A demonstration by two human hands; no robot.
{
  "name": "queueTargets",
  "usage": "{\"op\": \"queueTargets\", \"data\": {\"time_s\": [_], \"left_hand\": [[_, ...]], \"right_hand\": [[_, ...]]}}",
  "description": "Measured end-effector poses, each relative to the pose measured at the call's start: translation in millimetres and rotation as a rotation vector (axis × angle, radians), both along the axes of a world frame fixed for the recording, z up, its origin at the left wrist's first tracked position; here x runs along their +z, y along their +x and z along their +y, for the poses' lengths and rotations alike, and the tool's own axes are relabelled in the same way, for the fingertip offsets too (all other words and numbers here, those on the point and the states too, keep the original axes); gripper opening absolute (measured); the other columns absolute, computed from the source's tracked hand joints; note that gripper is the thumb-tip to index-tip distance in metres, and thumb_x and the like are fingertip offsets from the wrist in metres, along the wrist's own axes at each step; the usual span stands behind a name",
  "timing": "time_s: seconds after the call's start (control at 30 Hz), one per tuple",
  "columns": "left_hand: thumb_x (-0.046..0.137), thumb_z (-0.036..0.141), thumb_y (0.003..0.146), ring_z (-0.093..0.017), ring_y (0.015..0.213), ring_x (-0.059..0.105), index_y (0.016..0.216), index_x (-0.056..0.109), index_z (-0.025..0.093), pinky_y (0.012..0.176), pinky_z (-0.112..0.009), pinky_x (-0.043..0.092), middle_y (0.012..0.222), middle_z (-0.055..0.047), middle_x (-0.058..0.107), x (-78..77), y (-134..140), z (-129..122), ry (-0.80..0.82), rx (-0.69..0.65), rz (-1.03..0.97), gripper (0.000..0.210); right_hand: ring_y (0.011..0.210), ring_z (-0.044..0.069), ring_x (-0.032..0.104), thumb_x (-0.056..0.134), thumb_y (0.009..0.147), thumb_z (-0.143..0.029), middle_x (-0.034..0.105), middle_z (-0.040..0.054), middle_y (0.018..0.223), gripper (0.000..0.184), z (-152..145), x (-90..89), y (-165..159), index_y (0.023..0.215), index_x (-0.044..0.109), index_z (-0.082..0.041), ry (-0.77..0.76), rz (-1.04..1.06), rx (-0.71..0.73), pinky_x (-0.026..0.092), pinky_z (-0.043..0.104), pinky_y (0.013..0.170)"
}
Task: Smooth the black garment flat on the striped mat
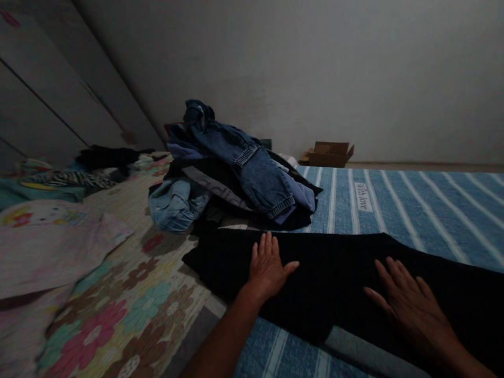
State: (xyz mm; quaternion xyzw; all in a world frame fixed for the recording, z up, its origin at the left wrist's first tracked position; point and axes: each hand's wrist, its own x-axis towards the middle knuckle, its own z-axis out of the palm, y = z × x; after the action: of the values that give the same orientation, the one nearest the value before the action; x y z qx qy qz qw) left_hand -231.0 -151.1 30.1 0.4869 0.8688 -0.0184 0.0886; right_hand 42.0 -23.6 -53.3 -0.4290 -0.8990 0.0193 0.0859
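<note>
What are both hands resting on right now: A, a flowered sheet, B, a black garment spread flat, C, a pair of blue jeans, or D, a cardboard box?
B: the left hand and right hand both lie palm-down on the black garment spread flat across the striped bed cover.

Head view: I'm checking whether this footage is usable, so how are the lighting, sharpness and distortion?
Head view: dim, with dark corners; the black garment under the left hand and right hand shows almost no fold detail. Wide-angle bending slants the wardrobe at the left edge. The jeans pile is fairly sharp; the bottom-left floral sheet looks soft.
</note>
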Motion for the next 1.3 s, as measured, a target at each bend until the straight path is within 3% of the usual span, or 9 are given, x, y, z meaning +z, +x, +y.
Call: {"op": "queueTargets", "data": {"time_s": [0.43, 0.97, 1.3], "left_hand": [[0.023, 0.070, 0.085, -0.029, 0.142, -0.001, 0.145, 0.020, 0.002, 0.114, -0.049, 0.011, 0.154, -0.019, 0.007, -6.1, -5.3, -3.6, 0.007, 0.006, 0.016, 0.091], [0.023, 0.070, 0.086, -0.029, 0.142, 0.000, 0.146, 0.020, 0.004, 0.114, -0.049, 0.012, 0.154, -0.018, 0.007, -10.9, -8.3, -3.6, 0.018, 0.008, 0.027, 0.090], [0.024, 0.068, 0.086, -0.028, 0.143, 0.002, 0.146, 0.018, 0.003, 0.114, -0.047, 0.013, 0.155, -0.017, 0.006, 5.0, 3.2, 0.4, 0.000, -0.043, 0.000, 0.088]], "right_hand": [[0.139, 0.029, 0.019, 0.018, 0.086, -0.061, 0.030, 0.0161, 0.148, 0.076, 0.4, -3.8, 0.0, 0.140, 0.041, -0.011, 0.086, -0.043, -0.001, 0.021, 0.052, 0.109], [0.140, 0.029, 0.016, 0.021, 0.086, -0.063, 0.026, 0.0156, 0.150, 0.077, 0.0, 5.0, -5.4, 0.141, 0.039, -0.011, 0.006, -0.089, -0.039, 0.020, 0.051, 0.109], [0.140, 0.028, 0.017, 0.017, 0.086, -0.066, 0.027, 0.0145, 0.150, 0.079, -1.0, 4.8, -6.5, 0.141, 0.040, -0.013, 0.037, -0.094, -0.042, 0.021, 0.051, 0.109]]}}
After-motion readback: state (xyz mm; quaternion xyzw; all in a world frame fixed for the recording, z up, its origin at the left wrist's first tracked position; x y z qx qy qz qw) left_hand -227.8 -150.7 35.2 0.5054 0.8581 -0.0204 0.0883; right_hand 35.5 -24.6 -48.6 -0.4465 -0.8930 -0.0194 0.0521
